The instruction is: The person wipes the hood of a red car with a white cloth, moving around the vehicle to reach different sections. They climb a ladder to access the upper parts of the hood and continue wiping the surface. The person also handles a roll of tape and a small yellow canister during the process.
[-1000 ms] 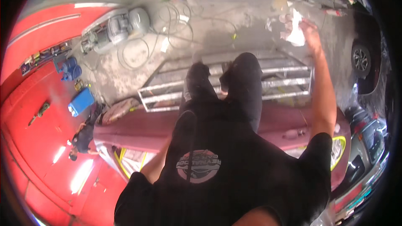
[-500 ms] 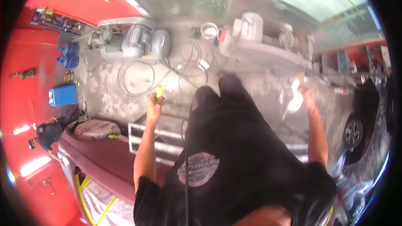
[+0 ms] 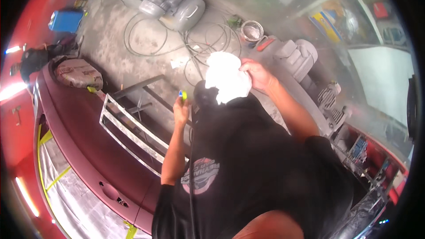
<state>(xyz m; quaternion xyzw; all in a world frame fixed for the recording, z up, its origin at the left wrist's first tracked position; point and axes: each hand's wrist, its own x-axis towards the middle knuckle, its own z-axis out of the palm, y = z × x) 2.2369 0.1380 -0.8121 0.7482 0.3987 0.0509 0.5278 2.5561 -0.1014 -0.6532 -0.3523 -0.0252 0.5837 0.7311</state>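
Your right hand (image 3: pixel 258 76) has swung inward since the earlier frame, pinching the white cloth (image 3: pixel 226 77) right of the metal stand (image 3: pixel 137 125). Your left hand (image 3: pixel 180 110), nearer that stand, grips a yellow-and-blue roll (image 3: pixel 183 94), likely tape. Keep the cloth gathered and off the floor (image 3: pixel 106 40).

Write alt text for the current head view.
A person's right hand holds a white cloth or paper; the left hand grips a small yellow-and-blue item. At left, a maroon car with masked windows sits beside a metal frame; looped hoses lie beyond.
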